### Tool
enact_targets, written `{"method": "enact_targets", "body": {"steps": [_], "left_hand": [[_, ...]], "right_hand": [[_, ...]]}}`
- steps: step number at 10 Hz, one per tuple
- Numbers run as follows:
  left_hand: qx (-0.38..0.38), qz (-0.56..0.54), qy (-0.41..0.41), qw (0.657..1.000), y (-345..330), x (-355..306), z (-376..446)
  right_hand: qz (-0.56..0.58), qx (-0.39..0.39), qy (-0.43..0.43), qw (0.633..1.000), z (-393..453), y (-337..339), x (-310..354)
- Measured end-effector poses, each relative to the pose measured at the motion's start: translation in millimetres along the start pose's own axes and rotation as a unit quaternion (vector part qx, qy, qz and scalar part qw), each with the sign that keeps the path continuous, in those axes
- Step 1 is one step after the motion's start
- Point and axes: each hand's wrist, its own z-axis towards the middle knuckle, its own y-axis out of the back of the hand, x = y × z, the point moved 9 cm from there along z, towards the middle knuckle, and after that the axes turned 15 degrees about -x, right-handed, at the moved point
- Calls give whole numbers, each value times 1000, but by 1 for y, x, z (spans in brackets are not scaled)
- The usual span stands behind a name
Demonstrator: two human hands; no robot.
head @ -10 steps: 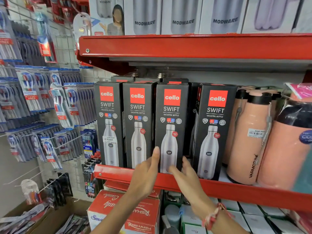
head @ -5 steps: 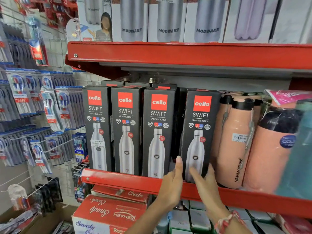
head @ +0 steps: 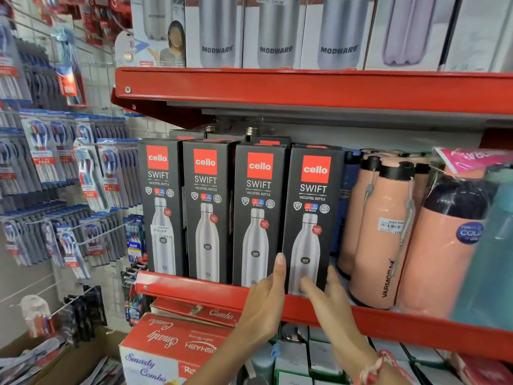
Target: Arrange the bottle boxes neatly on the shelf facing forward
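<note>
Several black "cello SWIFT" bottle boxes stand upright in a row on the red shelf [head: 194,291], fronts facing me. The rightmost box [head: 313,190] stands close beside its neighbour [head: 259,190]. My left hand [head: 263,304] presses against the lower left edge of the rightmost box, thumb pointing up. My right hand [head: 330,301] has its fingers spread on the box's lower front and right edge. More black boxes stand behind the front row, mostly hidden.
Peach flasks [head: 383,232] stand right of the boxes, almost touching the rightmost one. Above, a red shelf [head: 277,84] carries Modware boxes [head: 274,29]. Toothbrush packs [head: 55,176] hang on the left wall. A red carton [head: 172,343] sits below the shelf.
Both hands shifted from the third box to the rightmost one. That box, angled with a gap before, now stands square and close to its neighbour. The camera moved closer.
</note>
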Motion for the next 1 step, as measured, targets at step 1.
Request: {"method": "enact_targets", "body": {"steps": [1], "left_hand": [[-48,-37,-42,997,27,-27,19]], "right_hand": [[18,-56,143,988,-12,11,61]]}}
